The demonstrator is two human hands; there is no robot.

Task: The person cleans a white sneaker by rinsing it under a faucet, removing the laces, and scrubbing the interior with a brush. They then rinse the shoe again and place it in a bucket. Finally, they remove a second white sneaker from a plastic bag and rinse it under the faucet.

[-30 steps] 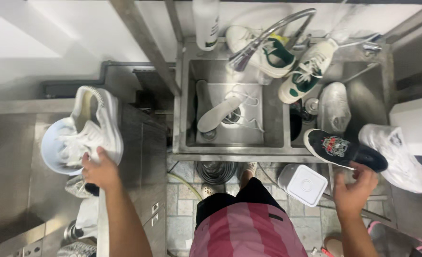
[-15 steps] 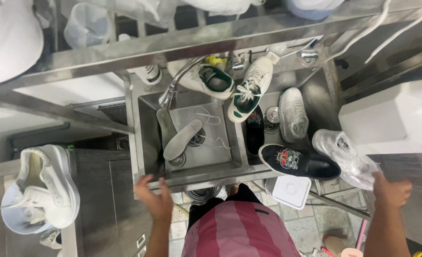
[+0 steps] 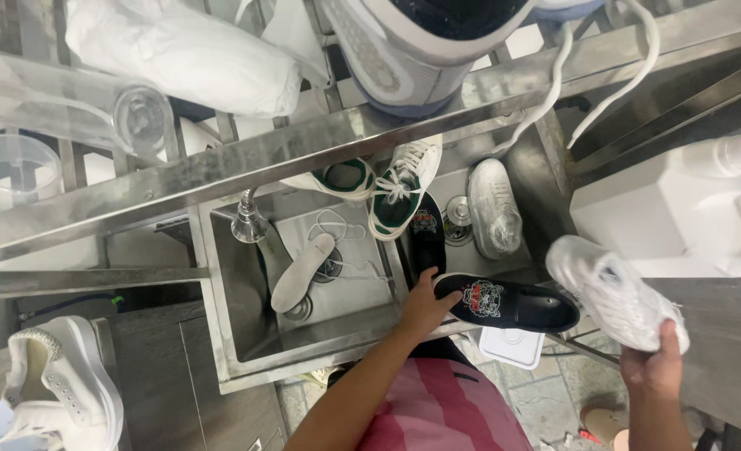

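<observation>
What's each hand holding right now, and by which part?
Right hand grips the white sneaker by one end. Left hand touches the black slip-on shoe at its toe.

I count two black shoes (image 3: 508,302); two white-and-green shoes (image 3: 399,194); three plain white shoes (image 3: 617,302); one big grey shoe (image 3: 424,46) up top; one insole (image 3: 303,271); two hands (image 3: 424,307).

Insole (image 3: 303,271) lying in my sink (image 3: 245,334), green-white sneakers (image 3: 397,192) on its rim, white jug (image 3: 687,217) right, plastic cup (image 3: 11,171) on shelf.
</observation>
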